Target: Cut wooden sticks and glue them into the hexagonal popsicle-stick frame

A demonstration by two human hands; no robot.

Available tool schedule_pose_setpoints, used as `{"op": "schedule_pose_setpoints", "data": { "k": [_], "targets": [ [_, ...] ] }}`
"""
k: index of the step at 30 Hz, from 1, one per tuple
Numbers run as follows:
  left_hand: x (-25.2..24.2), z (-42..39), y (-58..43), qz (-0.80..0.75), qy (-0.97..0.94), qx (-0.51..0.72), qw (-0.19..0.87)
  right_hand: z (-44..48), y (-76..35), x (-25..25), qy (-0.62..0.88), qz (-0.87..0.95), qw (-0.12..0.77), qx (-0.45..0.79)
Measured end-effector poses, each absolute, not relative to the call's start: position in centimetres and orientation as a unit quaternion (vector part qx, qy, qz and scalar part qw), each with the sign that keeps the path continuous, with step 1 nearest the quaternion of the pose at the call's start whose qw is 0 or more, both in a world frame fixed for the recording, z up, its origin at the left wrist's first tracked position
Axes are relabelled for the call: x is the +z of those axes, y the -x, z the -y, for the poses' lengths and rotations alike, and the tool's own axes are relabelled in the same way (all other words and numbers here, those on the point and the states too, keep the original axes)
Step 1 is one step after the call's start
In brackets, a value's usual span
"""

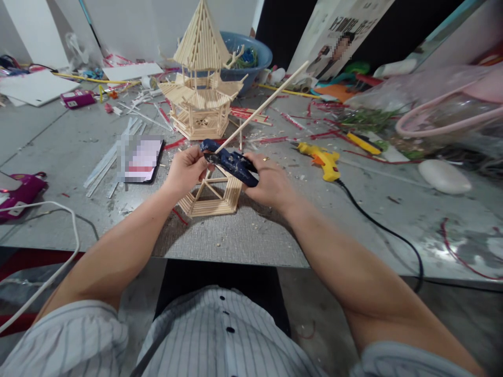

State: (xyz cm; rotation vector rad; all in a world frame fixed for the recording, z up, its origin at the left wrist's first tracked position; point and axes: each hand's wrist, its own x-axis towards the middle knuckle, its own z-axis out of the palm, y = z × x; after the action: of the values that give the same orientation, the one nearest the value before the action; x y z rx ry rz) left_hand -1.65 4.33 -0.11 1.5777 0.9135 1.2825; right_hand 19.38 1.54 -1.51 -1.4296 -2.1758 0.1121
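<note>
A long thin wooden stick point(263, 107) slants up to the right, and my left hand point(186, 170) pinches it near its lower end. My right hand point(269, 180) is wrapped around the handles of a dark blue hand cutter point(231, 161), whose jaws lie across the stick close to my left fingertips. Below both hands, a flat hexagonal frame of wooden sticks point(212, 208) with inner spokes rests on the table, partly hidden by the hands and cutter. Just behind stands a tiered pagoda model point(202, 94) made of similar sticks.
A yellow glue gun point(324, 161) with a black cord lies to the right, near a white computer mouse point(444, 177). On the left are a phone point(143, 159) and clear glue sticks point(108, 162). A blue basin point(259, 55) sits behind the pagoda. Red wrappers litter the table point(251, 243).
</note>
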Motion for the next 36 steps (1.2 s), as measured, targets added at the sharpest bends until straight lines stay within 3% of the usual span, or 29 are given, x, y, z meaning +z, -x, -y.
{"op": "schedule_pose_setpoints", "data": {
  "k": [14, 36],
  "targets": [
    [-0.4, -4.6, 2.2, -0.367, -0.685, 0.516, 0.361, -0.9, -18.6, -0.9, 0.562, 0.795, 0.215, 0.069],
    [0.1, -4.4, 2.0, -0.406, -0.679, 0.508, 0.341, -0.7, -18.2, -0.5, 0.588, 0.790, 0.159, 0.073]
  ]
}}
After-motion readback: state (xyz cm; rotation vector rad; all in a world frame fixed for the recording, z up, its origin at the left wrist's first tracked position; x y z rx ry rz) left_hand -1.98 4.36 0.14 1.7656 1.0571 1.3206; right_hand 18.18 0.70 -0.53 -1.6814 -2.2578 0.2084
